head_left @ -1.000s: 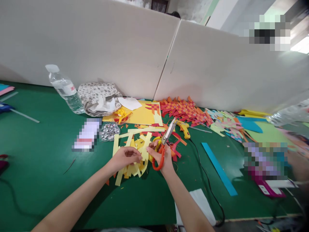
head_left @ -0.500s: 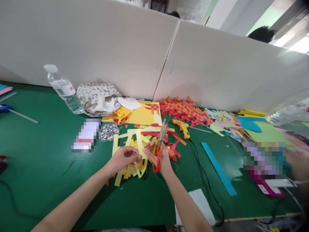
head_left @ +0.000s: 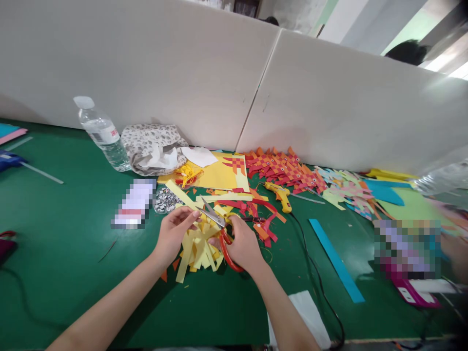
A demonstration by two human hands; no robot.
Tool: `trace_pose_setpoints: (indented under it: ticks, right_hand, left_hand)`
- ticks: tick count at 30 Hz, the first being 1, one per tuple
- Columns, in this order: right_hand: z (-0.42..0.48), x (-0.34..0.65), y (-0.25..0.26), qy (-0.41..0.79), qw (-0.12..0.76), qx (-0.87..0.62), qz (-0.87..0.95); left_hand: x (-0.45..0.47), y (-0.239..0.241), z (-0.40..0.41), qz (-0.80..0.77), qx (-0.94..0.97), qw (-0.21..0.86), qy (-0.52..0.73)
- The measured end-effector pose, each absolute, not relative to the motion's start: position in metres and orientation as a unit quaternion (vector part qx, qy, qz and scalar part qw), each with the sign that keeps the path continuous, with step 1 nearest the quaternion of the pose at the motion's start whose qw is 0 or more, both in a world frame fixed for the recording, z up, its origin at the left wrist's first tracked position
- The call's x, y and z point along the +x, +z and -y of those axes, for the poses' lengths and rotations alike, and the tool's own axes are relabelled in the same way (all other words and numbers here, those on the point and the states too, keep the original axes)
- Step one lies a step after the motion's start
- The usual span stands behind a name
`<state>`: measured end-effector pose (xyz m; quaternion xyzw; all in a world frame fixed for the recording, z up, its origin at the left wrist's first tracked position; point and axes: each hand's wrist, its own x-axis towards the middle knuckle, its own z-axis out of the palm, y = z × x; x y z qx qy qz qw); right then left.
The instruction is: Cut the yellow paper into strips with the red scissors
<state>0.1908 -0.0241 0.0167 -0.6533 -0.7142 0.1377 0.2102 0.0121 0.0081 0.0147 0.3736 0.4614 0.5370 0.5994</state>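
Observation:
My left hand (head_left: 174, 233) is closed, thumb and fingers pinching the lower end of a pale yellow paper strip (head_left: 180, 193) that slants up to the left. In my right hand (head_left: 242, 243) is a pair of scissors (head_left: 215, 217) with red and yellow handles. Its blades are spread and point up-left, near the fingertips of my left hand. Beneath both hands lies a heap of yellow paper strips (head_left: 199, 251). Red and orange paper scraps (head_left: 266, 230) lie just beyond my right hand.
A yellow glue gun (head_left: 280, 195) trails a black cord to the right. Woven red-orange paper fish (head_left: 285, 170) are piled by the partition. To the left are a bag of googly eyes (head_left: 166, 200), a phone (head_left: 134, 204) and a water bottle (head_left: 106, 136). A blue strip (head_left: 336, 261) lies right.
The scissors have swung from pointing up, tucked in my right hand, to pointing left with blades apart. The strip in my left hand now slants up-left. The view has shifted slightly.

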Motion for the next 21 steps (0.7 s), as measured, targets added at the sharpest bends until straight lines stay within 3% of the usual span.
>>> trace_pose_setpoints:
  ticks: [21]
  right_hand:
    - [0.0249,0.1885,0.0191,0.14,0.207,-0.638,0.728]
  left_hand:
    - [0.0147,0.0089,-0.0069,-0.459,0.39,0.599,0.528]
